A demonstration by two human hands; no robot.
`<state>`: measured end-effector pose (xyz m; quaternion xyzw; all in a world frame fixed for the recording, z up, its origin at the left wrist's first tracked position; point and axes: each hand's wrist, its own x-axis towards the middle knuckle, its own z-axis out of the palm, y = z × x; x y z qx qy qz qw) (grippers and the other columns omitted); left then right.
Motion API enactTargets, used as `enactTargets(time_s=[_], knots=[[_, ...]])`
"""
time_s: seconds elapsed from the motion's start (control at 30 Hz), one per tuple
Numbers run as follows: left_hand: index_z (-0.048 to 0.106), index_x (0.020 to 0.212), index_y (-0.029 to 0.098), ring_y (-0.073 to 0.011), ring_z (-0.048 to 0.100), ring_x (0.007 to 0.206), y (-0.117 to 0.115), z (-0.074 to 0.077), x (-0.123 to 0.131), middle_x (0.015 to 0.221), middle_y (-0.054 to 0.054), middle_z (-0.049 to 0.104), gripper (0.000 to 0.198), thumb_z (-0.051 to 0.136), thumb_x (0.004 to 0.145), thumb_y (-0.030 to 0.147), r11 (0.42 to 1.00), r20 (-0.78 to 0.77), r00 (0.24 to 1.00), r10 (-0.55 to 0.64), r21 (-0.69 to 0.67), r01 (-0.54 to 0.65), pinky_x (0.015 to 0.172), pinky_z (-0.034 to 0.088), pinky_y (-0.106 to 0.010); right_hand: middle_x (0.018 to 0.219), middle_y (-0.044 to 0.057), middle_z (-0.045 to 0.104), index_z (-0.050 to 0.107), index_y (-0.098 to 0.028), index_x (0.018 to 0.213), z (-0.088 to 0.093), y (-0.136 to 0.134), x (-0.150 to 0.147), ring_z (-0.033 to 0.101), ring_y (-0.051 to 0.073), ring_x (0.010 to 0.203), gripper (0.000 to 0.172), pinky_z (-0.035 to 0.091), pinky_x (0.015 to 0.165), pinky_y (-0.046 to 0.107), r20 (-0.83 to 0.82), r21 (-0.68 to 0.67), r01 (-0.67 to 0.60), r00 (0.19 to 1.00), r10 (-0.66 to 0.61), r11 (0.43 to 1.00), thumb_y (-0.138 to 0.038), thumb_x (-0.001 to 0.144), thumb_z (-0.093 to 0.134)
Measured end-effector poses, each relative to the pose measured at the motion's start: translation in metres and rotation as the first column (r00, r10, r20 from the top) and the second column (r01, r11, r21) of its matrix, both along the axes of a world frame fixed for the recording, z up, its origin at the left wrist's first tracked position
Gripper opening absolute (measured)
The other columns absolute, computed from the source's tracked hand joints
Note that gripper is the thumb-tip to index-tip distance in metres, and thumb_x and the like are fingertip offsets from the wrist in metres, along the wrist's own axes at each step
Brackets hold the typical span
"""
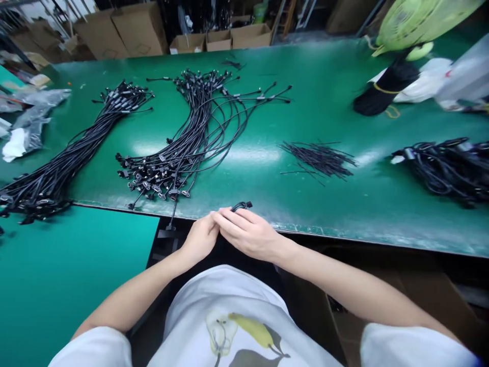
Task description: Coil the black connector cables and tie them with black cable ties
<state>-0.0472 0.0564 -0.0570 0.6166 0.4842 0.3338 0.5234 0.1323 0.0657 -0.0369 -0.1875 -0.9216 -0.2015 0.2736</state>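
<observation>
We record a long green-topped desk (pixel 328 66) bearing large bundles of black connector cables (pixel 183 153). At its near edge, the right-hand grip (pixel 248 234) lies closed across the left-hand grip (pixel 200 237). A small looped black cable (pixel 241 206) protrudes forward from the right fingertips, its long axis hidden; the right hand is nearer. Whether the left grip holds it, we cannot tell.

Your green workbench (pixel 324 66) carries a long bundle of black cables (pixel 72 150) on your left, a wider spread of cables (pixel 194 135) beside it, a small heap of short black wires (pixel 319 159), a tangled cable pile (pixel 439 171), and a yellow-tied black bundle (pixel 385 86).
</observation>
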Motion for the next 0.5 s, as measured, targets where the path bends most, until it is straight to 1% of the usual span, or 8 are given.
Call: enactTargets(time_s=[0.03, 0.07, 0.13, 0.2, 0.23, 0.27, 0.33, 0.5], knots=[[0.069, 0.115, 0.018, -0.0224, 0.059, 0.098, 0.000, 0.000, -0.001, 0.095, -0.007, 0.071, 0.036, 0.052, 0.089, 0.037, 0.999, 0.008, 1.000, -0.028, -0.027, 0.028, 0.099, 0.041, -0.036, 0.091, 0.008, 0.064, 0.061, -0.012, 0.086, 0.006, 0.003, 0.001, 0.058, 0.017, 0.085, 0.019, 0.042, 0.077, 0.033, 0.069, -0.005, -0.012, 0.998, 0.012, 1.000, -0.011, 0.094, 0.043], [0.070, 0.114, 0.018, -0.0220, 0.060, 0.093, 0.001, 0.001, -0.002, 0.092, -0.007, 0.071, 0.037, 0.052, 0.089, 0.037, 0.995, 0.039, 0.998, -0.045, -0.092, 0.048, 0.094, 0.043, -0.035, 0.083, 0.006, 0.062, 0.058, -0.013, 0.081, 0.012, 0.005, 0.002, 0.056, 0.016, 0.076, 0.021, 0.041, 0.071, 0.032, 0.126, -0.024, -0.015, 0.992, 0.018, 1.000, -0.013, 0.095, 0.042], [0.069, 0.114, 0.015, -0.0176, 0.057, 0.075, 0.001, 0.002, -0.004, 0.079, -0.004, 0.068, 0.038, 0.054, 0.087, 0.038, 0.964, 0.137, 0.990, -0.044, -0.255, 0.079, 0.076, 0.046, -0.029, 0.076, 0.004, 0.058, 0.056, -0.015, 0.081, 0.022, 0.006, 0.001, 0.053, 0.015, 0.068, 0.021, 0.038, 0.065, 0.031, 0.223, -0.039, -0.042, 0.974, 0.050, 0.998, -0.015, 0.096, 0.041], [0.070, 0.111, 0.014, -0.0114, 0.046, 0.059, 0.001, 0.003, -0.004, 0.067, 0.000, 0.061, 0.037, 0.060, 0.083, 0.036, 0.925, 0.214, 0.977, -0.010, -0.368, 0.090, 0.059, 0.038, -0.023, 0.083, 0.006, 0.059, 0.057, -0.013, 0.088, 0.029, 0.005, -0.002, 0.054, 0.016, 0.072, 0.019, 0.038, 0.066, 0.032, 0.320, -0.017, -0.063, 0.945, 0.066, 0.998, -0.014, 0.096, 0.039], [0.070, 0.107, 0.013, -0.0094, 0.040, 0.055, 0.002, 0.003, -0.003, 0.063, 0.002, 0.057, 0.035, 0.062, 0.081, 0.034, 0.912, 0.238, 0.971, 0.005, -0.399, 0.093, 0.055, 0.033, -0.022, 0.086, 0.008, 0.060, 0.058, -0.011, 0.090, 0.030, 0.004, -0.004, 0.055, 0.017, 0.075, 0.021, 0.038, 0.067, 0.032, 0.364, 0.003, -0.064, 0.930, 0.059, 0.998, -0.013, 0.096, 0.038], [0.071, 0.104, 0.013, -0.0082, 0.036, 0.053, 0.002, 0.004, -0.002, 0.061, 0.003, 0.054, 0.033, 0.064, 0.079, 0.033, 0.903, 0.254, 0.967, 0.015, -0.419, 0.096, 0.053, 0.029, -0.021, 0.087, 0.010, 0.060, 0.059, -0.009, 0.091, 0.031, 0.002, -0.006, 0.056, 0.018, 0.076, 0.024, 0.038, 0.067, 0.033, 0.402, 0.025, -0.066, 0.914, 0.050, 0.998, -0.012, 0.096, 0.036], [0.071, 0.097, 0.013, -0.0077, 0.034, 0.053, 0.002, 0.007, 0.001, 0.059, 0.004, 0.050, 0.029, 0.066, 0.077, 0.033, 0.887, 0.276, 0.960, 0.035, -0.451, 0.097, 0.052, 0.028, -0.021, 0.083, 0.011, 0.059, 0.061, -0.008, 0.088, 0.031, 0.000, -0.010, 0.056, 0.019, 0.074, 0.027, 0.038, 0.065, 0.034, 0.458, 0.069, -0.088, 0.888, 0.047, 0.994, -0.011, 0.094, 0.034], [0.070, 0.086, 0.014, -0.0093, 0.041, 0.054, 0.000, 0.010, 0.003, 0.060, 0.003, 0.053, 0.028, 0.070, 0.070, 0.037, 0.828, 0.285, 0.949, 0.135, -0.558, 0.050, 0.053, 0.033, -0.021, 0.078, 0.010, 0.057, 0.063, -0.009, 0.083, 0.032, 0.003, -0.017, 0.055, 0.018, 0.070, 0.028, 0.035, 0.059, 0.034, 0.548, 0.185, -0.189, 0.835, 0.059, 0.964, -0.009, 0.090, 0.036]])
